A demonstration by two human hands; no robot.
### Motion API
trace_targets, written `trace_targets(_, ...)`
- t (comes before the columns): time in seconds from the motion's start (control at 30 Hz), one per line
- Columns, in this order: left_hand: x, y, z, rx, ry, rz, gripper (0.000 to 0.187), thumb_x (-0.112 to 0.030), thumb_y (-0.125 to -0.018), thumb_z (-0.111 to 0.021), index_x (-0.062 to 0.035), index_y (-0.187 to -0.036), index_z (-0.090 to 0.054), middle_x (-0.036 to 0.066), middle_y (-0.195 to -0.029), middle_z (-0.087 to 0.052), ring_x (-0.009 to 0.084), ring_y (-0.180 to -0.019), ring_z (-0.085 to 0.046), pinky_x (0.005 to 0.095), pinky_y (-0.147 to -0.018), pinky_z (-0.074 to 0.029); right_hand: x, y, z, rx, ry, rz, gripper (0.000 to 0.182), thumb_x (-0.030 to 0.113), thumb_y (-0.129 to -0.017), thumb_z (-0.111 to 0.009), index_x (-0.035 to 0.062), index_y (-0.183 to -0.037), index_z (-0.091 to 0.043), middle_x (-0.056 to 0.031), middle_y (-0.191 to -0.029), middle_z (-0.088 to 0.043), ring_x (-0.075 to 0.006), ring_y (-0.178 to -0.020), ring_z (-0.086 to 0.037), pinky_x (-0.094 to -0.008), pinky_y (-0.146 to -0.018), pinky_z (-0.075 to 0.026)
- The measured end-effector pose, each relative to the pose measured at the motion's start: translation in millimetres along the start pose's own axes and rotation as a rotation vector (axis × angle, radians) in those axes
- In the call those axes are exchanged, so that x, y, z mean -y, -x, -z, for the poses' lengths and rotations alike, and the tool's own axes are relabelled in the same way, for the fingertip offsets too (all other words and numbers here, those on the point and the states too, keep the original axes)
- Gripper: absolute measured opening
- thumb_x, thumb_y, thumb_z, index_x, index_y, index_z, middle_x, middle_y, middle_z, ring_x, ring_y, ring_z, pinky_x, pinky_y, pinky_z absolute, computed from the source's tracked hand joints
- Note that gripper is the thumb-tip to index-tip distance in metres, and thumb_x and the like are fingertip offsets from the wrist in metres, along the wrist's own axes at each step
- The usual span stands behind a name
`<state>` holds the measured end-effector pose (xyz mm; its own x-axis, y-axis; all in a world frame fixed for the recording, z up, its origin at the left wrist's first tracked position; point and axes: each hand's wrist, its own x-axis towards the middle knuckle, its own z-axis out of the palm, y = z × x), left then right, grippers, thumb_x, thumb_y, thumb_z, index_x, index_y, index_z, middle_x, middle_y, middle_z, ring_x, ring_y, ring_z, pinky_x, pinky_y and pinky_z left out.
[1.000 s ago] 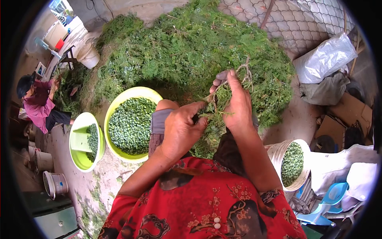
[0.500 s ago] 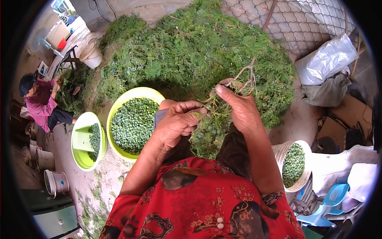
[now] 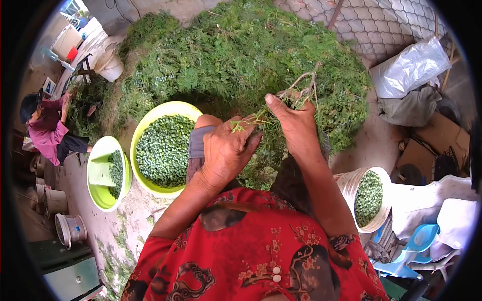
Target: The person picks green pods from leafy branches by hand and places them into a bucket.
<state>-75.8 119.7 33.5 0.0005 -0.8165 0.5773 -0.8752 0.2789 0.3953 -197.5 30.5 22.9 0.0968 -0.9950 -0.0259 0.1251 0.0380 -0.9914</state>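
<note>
My right hand (image 3: 296, 125) is closed around a twiggy evergreen branch (image 3: 305, 80), its bare brown stems sticking up past the thumb. Green sprigs of that branch reach left toward my left hand (image 3: 228, 150), and a small leafy tip lies over its fingers. The left fingers are curled, and whatever is inside them is hidden. Left of that hand stands a large yellow-green tub (image 3: 195, 111) full of round green berries (image 3: 168, 150). Beneath and beyond both hands spreads a big heap of cut evergreen branches (image 3: 236, 65) with pale bluish berries among them.
A smaller tilted green basin (image 3: 103, 199) holds some berries at left. At right stands a white bucket (image 3: 346, 185) of berries, near a blue plastic object (image 3: 422, 238) and a silvery sack (image 3: 411, 67). Another person (image 3: 47, 125) sits far left by a pale bucket (image 3: 109, 67).
My left hand has turned and its pinch at the sprig has shifted, with the leafy tip now over the fingers. My right hand keeps the branch, slightly further left. The view has shifted a little.
</note>
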Motion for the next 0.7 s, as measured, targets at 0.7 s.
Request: trace_targets(0.7,-6,3,-26,0.033,1.184,0.698,0.014,-0.007,-0.077,-0.067,-0.0037,-0.084,-0.054,-0.004,-0.065,-0.046,0.0022,-0.057,-0.039,0.0178,-0.046,-0.033,-1,-17,4,-0.166,0.009,0.087,0.036,0.016,-0.076,-0.072,-0.0047,-0.094,-0.049,-0.0054,-0.083,-0.059,-0.0100,-0.073,-0.053,-0.0235,-0.067,-0.043)
